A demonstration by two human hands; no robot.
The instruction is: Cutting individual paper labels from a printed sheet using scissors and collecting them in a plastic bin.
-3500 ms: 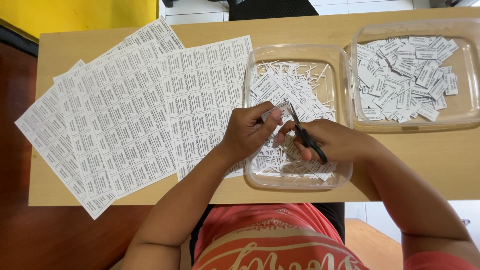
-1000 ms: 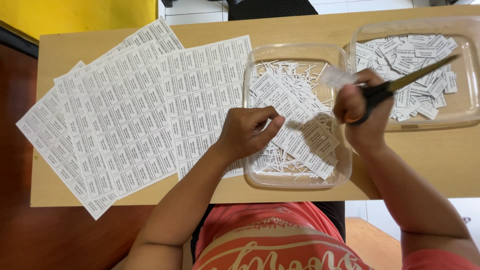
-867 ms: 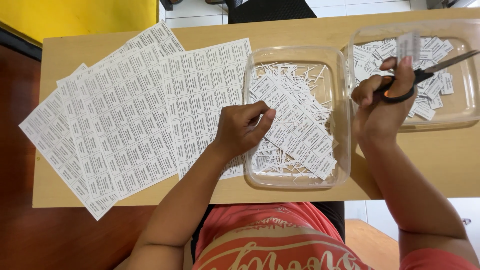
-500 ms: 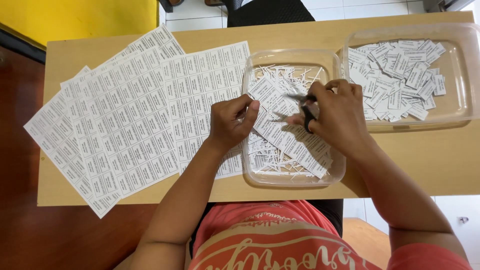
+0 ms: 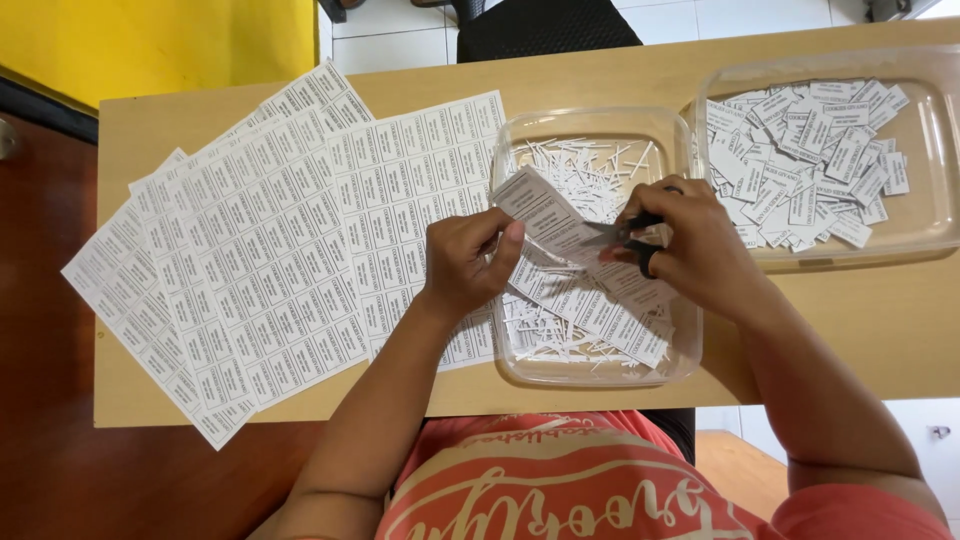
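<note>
Your left hand (image 5: 468, 262) and right hand (image 5: 690, 245) with the black-handled scissors (image 5: 628, 232) sit over the clear plastic tray of paper trimmings (image 5: 596, 372), blocking its middle. Left of it, the overlapping white printed label sheets (image 5: 270, 240) cover the light wooden table (image 5: 860, 330) almost to its left edge; no bare lane there. To the right, the second clear plastic tray of cut white labels (image 5: 930, 215) stands just beside the first, their rims nearly touching. Bare tabletop runs along the far edge behind both trays, and at the near right corner beneath your right forearm.
</note>
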